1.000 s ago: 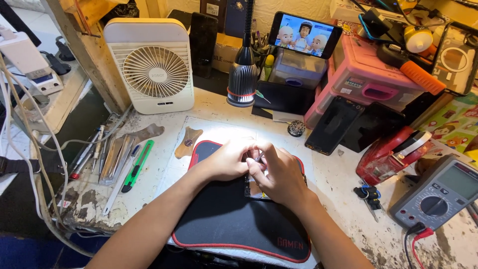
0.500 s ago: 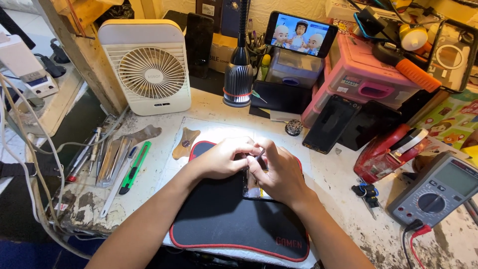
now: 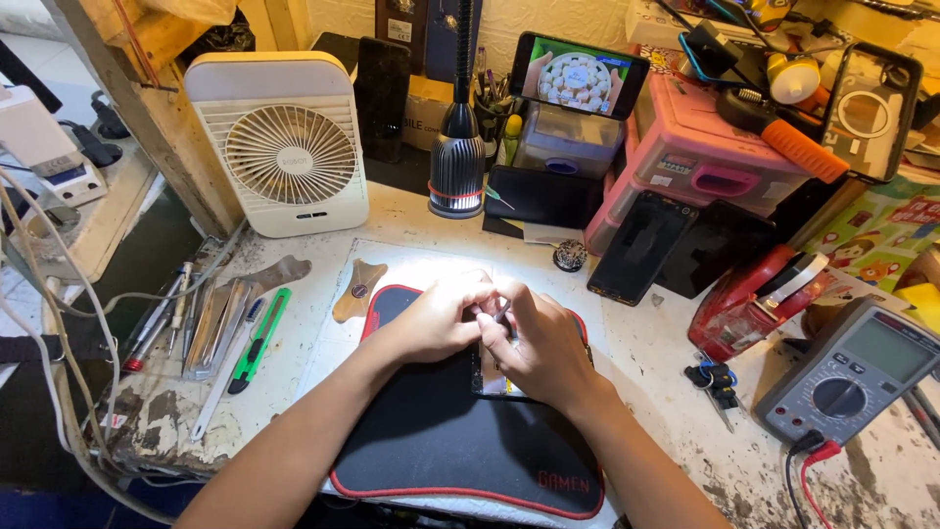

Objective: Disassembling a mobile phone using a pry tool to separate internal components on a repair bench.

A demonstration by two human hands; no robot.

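Both hands meeting over a black, red-edged rectangular work mat [image 3: 460, 451] under the glare of a black gooseneck desk lamp [image 3: 457, 171]. Left hand [image 3: 439, 318] curled, fingers bunched at the top edge of a small dark flat device [image 3: 490, 377], seemingly a phone lying on the mat; exact grip impossible to tell, hidden behind the knuckles. Right hand [image 3: 541, 345] likewise mostly closed, pinching a thin dark metal tool [image 3: 502, 315], tip aimed down at the device. Most of the device covered by the right hand, only a dark strip showing beside the palm.

Nearby on the scuffed white bench: a flat wooden pick-shaped piece [image 3: 357, 289] just beside the mat's corner, a green-handled utility knife [image 3: 257, 340] and a row of metal tweezers and spudgers [image 3: 201, 318] well to the left, a white square desk fan [image 3: 286, 142] behind them. To the right, two dark phones lying face up [image 3: 676, 245], a red tape dispenser [image 3: 754, 299], a grey multimeter with a round dial [image 3: 852, 367], a small black clip [image 3: 715, 377].

Likely risks, as a judgement: tool tip slipping off under too much pressure, scratching or piercing something inside; tiny parts springing free and vanishing into the bench clutter; strong lamp glare hiding fine detail; the device sliding on the mat with only fingertips steadying it.
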